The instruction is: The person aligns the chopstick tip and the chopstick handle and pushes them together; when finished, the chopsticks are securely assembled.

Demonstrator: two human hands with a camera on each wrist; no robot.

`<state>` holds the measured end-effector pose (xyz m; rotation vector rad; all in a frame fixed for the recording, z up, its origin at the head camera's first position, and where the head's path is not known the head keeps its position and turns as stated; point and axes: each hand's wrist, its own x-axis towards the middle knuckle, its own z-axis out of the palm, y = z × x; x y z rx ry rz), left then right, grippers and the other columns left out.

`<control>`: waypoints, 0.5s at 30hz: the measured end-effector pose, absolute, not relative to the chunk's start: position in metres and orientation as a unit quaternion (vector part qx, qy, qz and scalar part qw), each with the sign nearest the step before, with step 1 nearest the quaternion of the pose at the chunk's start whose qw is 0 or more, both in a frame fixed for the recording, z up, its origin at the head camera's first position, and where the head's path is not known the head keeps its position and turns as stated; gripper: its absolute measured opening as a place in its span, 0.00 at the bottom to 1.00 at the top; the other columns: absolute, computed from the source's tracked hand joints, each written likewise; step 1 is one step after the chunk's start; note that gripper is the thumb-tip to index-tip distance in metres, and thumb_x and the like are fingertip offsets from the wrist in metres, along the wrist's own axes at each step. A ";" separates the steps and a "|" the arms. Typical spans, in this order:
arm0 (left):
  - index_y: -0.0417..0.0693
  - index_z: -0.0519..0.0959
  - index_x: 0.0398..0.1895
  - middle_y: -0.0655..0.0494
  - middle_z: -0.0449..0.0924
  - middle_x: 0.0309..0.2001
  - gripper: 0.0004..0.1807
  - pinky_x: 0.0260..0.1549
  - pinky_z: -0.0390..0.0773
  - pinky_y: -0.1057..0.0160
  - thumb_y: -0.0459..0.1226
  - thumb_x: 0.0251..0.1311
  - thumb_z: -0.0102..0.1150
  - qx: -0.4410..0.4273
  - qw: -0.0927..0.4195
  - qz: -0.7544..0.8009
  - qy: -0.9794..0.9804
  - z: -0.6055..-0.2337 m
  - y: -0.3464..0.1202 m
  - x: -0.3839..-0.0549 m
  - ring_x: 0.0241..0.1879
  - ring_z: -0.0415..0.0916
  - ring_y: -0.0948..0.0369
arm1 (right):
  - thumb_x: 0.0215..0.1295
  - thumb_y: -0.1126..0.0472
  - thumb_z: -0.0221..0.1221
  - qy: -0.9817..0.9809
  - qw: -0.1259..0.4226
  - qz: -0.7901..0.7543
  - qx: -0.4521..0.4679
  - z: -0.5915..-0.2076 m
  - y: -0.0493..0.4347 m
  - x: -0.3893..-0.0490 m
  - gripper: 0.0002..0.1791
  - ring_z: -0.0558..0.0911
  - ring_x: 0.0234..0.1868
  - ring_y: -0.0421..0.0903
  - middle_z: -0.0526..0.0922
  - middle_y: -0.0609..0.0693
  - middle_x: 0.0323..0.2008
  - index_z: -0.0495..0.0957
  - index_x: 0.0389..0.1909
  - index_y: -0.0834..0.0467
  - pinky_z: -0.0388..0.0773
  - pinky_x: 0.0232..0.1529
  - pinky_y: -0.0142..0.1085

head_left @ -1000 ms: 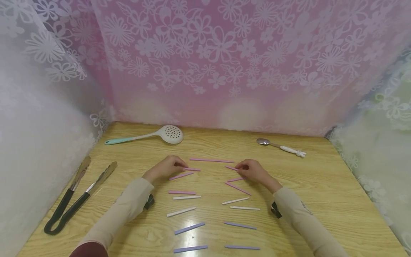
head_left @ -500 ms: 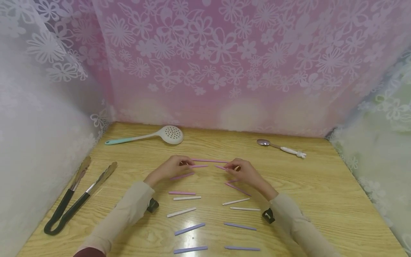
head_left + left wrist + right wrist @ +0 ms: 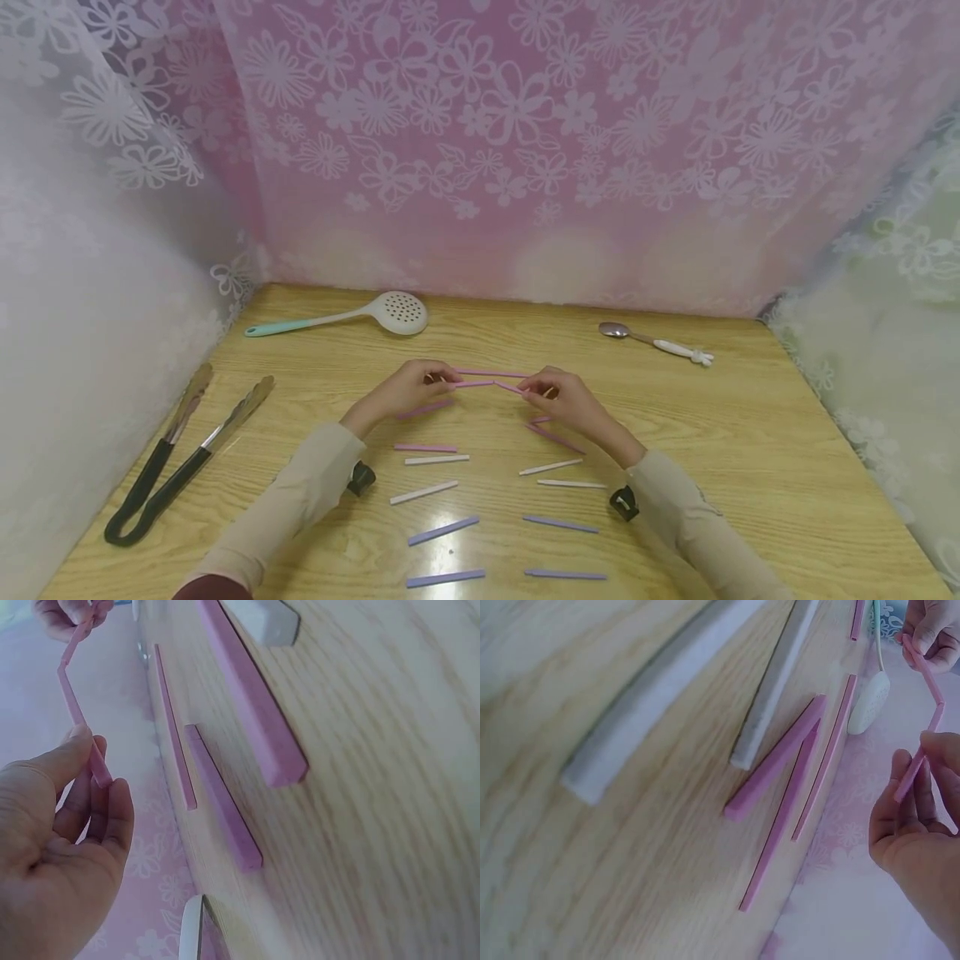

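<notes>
Raised over the back middle of the table, my left hand (image 3: 401,392) pinches a thick pink chopstick half (image 3: 73,701) between thumb and fingers. Opposite it, my right hand (image 3: 573,404) pinches a thinner pink chopstick half (image 3: 510,387). Their inner ends meet at a slight angle. Just behind lies a long pink chopstick (image 3: 491,372). Two more thick pink halves lie below my left hand, one a slanted pink half (image 3: 426,409), the other a nearly level pink half (image 3: 425,449). Beneath my right hand, a pink half (image 3: 557,439) touches or overlaps another at one end.
White halves (image 3: 423,492) and purple halves (image 3: 444,531) lie in two columns towards the front. Black-handled tongs (image 3: 176,471) rest spread at the left. A slotted skimmer (image 3: 401,313) is at the back left, a spoon (image 3: 675,348) at the back right. Floral cloth (image 3: 487,167) surrounds the table.
Both hands have moved inward, and the two pink halves, apart a second ago, now meet at their ends. The pieces on the table stay put.
</notes>
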<state>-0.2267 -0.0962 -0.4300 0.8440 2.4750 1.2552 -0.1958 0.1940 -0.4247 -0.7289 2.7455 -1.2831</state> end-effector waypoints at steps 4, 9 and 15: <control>0.43 0.81 0.48 0.52 0.81 0.47 0.11 0.47 0.76 0.62 0.35 0.66 0.55 0.288 0.114 0.425 0.850 -0.430 -0.097 -0.226 0.43 0.75 0.61 | 0.63 0.67 0.60 0.880 0.006 -0.414 -0.234 -0.425 0.195 -0.196 0.08 0.77 0.34 0.43 0.82 0.50 0.34 0.83 0.41 0.61 0.78 0.35 0.32; 0.42 0.81 0.48 0.51 0.81 0.45 0.11 0.44 0.77 0.63 0.35 0.66 0.55 0.298 0.100 0.425 0.849 -0.431 -0.096 -0.225 0.43 0.75 0.60 | 0.64 0.67 0.59 0.871 0.012 -0.434 -0.228 -0.425 0.195 -0.196 0.09 0.82 0.39 0.50 0.84 0.58 0.42 0.82 0.43 0.63 0.81 0.40 0.36; 0.40 0.80 0.48 0.49 0.81 0.43 0.12 0.33 0.75 0.69 0.35 0.66 0.55 0.302 0.099 0.436 0.842 -0.430 -0.093 -0.221 0.35 0.72 0.62 | 0.65 0.61 0.60 0.869 0.015 -0.444 -0.220 -0.429 0.192 -0.195 0.10 0.83 0.40 0.49 0.83 0.54 0.38 0.83 0.42 0.63 0.81 0.42 0.32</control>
